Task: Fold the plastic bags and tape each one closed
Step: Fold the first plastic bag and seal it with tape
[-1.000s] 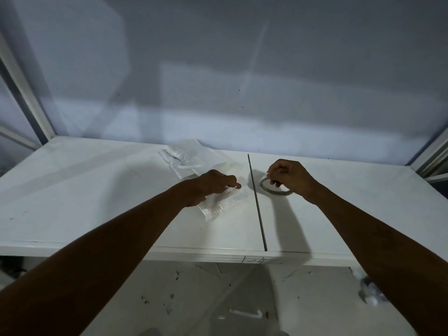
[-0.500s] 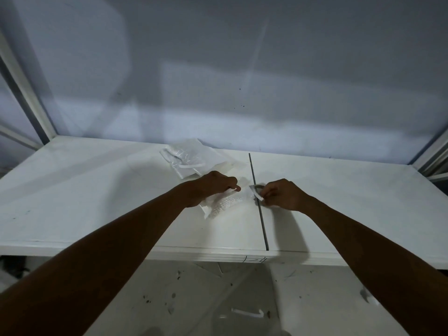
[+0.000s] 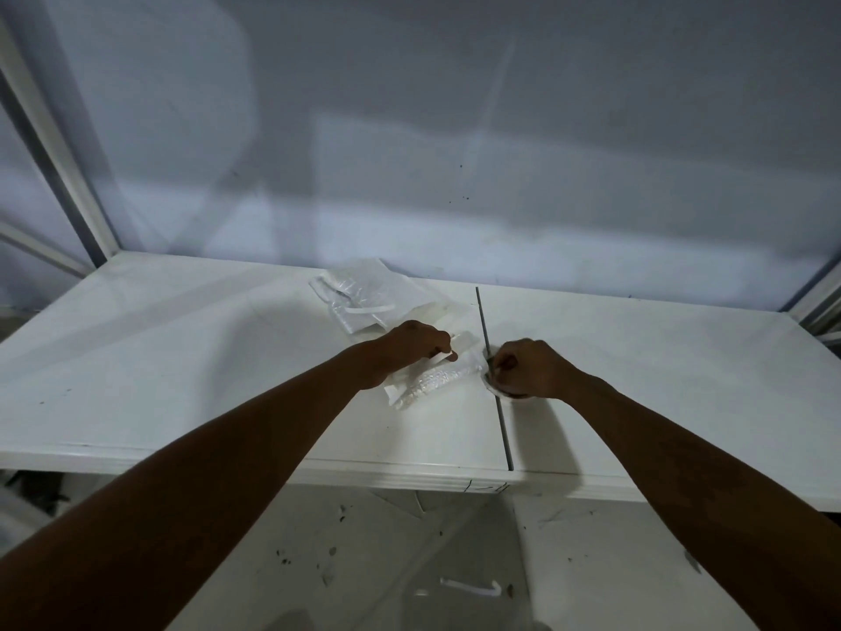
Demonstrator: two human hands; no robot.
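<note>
A folded clear plastic bag (image 3: 432, 380) lies on the white table (image 3: 182, 357) just left of the dark seam. My left hand (image 3: 416, 343) presses down on its upper edge, fingers curled on the fold. My right hand (image 3: 528, 366) is closed around a roll of tape (image 3: 498, 390), which is mostly hidden under the fingers, right at the bag's right end on the seam. A pile of other clear bags (image 3: 368, 298) rests further back, behind my left hand.
A dark seam (image 3: 498, 412) splits the tabletop into two panels. A grey wall rises behind the table, with metal frame posts (image 3: 50, 143) at the left and right corners. Below the front edge is a stained floor with a white scrap (image 3: 471, 587).
My right hand carried the tape roll from the right panel leftward to the bag's right end at the seam. My left hand stayed on the bag, which shifted slightly.
</note>
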